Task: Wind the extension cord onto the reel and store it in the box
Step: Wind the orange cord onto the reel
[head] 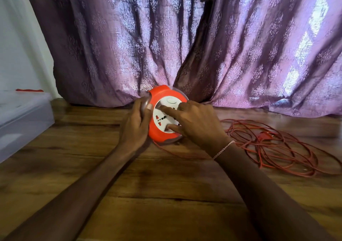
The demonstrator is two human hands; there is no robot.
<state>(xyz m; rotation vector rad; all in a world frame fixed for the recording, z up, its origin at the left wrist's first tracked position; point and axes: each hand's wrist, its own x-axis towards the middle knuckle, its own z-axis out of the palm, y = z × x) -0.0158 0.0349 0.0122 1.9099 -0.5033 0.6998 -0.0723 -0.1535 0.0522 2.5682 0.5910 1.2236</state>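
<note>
The reel [161, 115], orange with a white socket face and a clear rim, stood tilted on its edge on the wooden floor [166, 194], its face turned toward the camera, just in front of the purple curtain [185, 37]. The left hand [136, 125] gripped the reel's left rim, its fingers [146, 105] curled narrowly around the clear edge and the thumb pressed on the orange front. The right hand [196, 122] lay over the right part of the white face; its fingers [168, 110] were spread fairly wide, the index finger stretched across the middle of the face and the thumb touching its lower edge, covering some of the sockets. A thin bracelet [223, 149] circled the right wrist.

The red extension cord [273, 146] lay in a loose, tangled heap on the floor to the right of the reel, well apart from the box, with one strand running from under the reel beneath the right forearm toward the heap. A red plug-like piece sat among the loops, too blurred to make out clearly.

The translucent box [22, 122] sat at the far left edge of the view, near the white wall [18, 46], with something red [29, 90] lying behind its top edge. The curtain's hem bunched on the floor right behind the reel.
</note>
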